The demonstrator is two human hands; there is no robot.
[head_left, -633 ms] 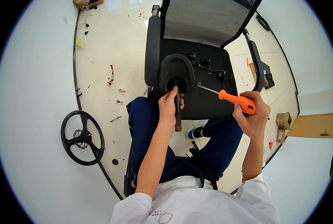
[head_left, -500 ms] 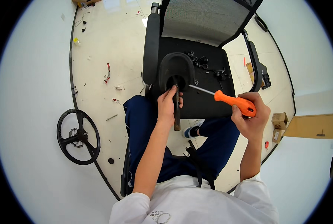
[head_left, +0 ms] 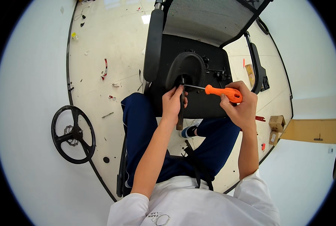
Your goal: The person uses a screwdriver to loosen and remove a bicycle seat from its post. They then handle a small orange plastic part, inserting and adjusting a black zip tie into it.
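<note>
My left hand (head_left: 171, 104) is closed round the dark seat post (head_left: 180, 119) just below a black bicycle saddle (head_left: 187, 63). The saddle is held above the front of a black chair seat (head_left: 203, 108), its hollow underside partly in view. In my right hand (head_left: 242, 107) is a screwdriver (head_left: 220, 92), gripped by its orange handle. Its shaft points left and its tip reaches the top of the post, beside my left thumb. Whether the tip sits in a screw is too small to tell. Several small black parts (head_left: 220, 75) lie on the chair seat behind the saddle.
The chair's armrests (head_left: 153, 45) flank the seat. A black spoked wheel (head_left: 73, 134) with a disc rotor leans at the left wall. Scattered bits, including a red and white piece (head_left: 105, 69), lie on the floor. Cardboard boxes (head_left: 277, 123) stand at the right.
The screwdriver has moved left and its tip has come to the top of the post. The saddle and post have shifted slightly right in my left hand.
</note>
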